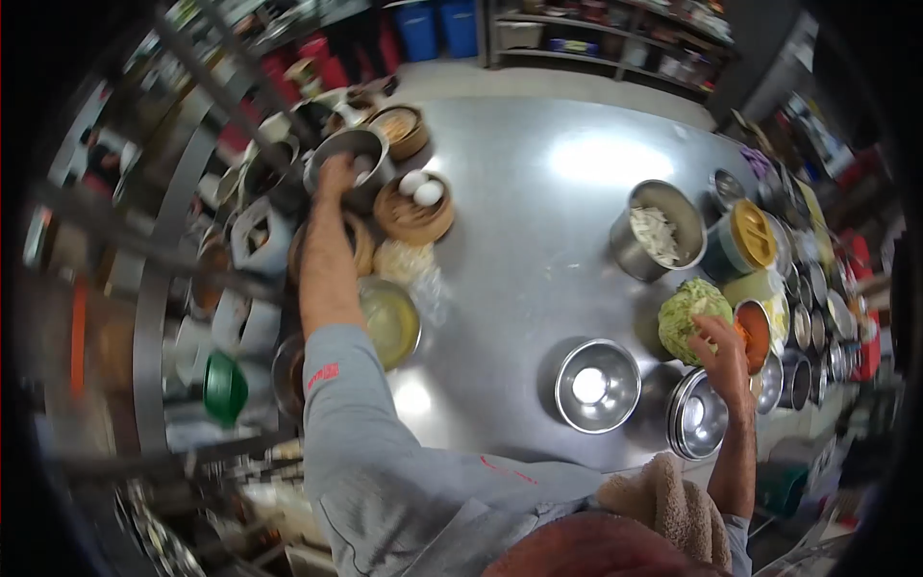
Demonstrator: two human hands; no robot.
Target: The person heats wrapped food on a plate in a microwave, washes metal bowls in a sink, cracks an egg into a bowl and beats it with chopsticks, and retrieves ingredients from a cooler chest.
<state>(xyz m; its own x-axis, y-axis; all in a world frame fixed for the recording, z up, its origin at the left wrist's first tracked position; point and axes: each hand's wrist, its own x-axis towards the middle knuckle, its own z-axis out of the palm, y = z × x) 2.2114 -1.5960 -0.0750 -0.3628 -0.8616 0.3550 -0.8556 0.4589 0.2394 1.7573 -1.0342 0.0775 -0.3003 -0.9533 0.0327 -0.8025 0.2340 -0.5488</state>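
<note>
My left hand (336, 177) reaches down into a deep steel pot (361, 197) at the far left of the table. Its fingers are hidden inside the pot, so what they hold does not show. My right hand (723, 361) is at the right edge, its fingers curved and apart, with nothing visible in them. It overlaps the near side of a green cabbage (685, 310); whether it touches it I cannot tell. Close beside the hand stands a bowl of shredded orange food (752, 332). A bamboo steamer (411, 228) near the left pot carries two white, egg-shaped items (421, 188).
An empty steel bowl (597, 385) and a stack of bowls (698, 413) stand near me. A pot of white slices (656, 235) is on the right. A bowl of yellowish liquid (391, 325) and a clear plastic bag (411, 264) lie below my left arm.
</note>
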